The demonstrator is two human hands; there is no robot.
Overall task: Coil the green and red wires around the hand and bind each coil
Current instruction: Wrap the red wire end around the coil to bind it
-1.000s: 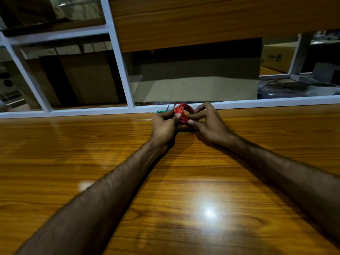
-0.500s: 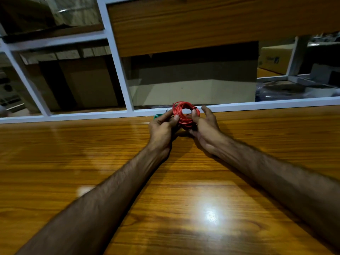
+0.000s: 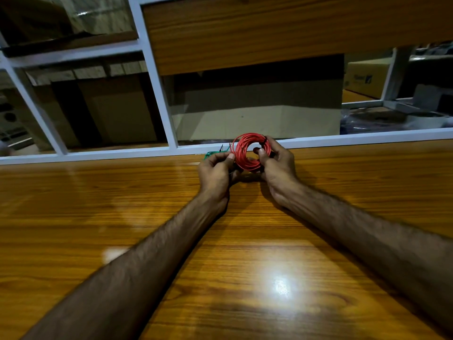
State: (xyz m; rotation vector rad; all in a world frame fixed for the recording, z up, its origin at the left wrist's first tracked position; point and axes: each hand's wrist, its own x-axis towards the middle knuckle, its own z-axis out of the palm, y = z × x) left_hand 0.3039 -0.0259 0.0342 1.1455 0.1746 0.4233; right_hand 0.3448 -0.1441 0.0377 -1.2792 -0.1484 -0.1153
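I'm holding the red coil (image 3: 250, 152) up between both hands, just above the far edge of the counter (image 3: 245, 241), near the white frame (image 3: 343, 139). My right hand (image 3: 278, 165) is gripping the coil's right side, thumb through the middle and fingers wrapping behind, where a dark band (image 3: 264, 141) seems to be crossing the loops. My left hand (image 3: 217, 171) is pinching at the coil's left rim with thumb and fingertips curled in close, so both grips are narrow and holding wire.

I'm judging this coil as light and springy: thin plastic-coated strands, slick on the surface, wanting to fan apart wherever nothing is squeezing them. The best hold is across the whole bundle at one point, not on single strands, with the binding going right beside that squeeze.

The green wire (image 3: 210, 154) is lying behind my left hand at the counter's far edge, mostly hidden; I cannot tell whether it's bound.
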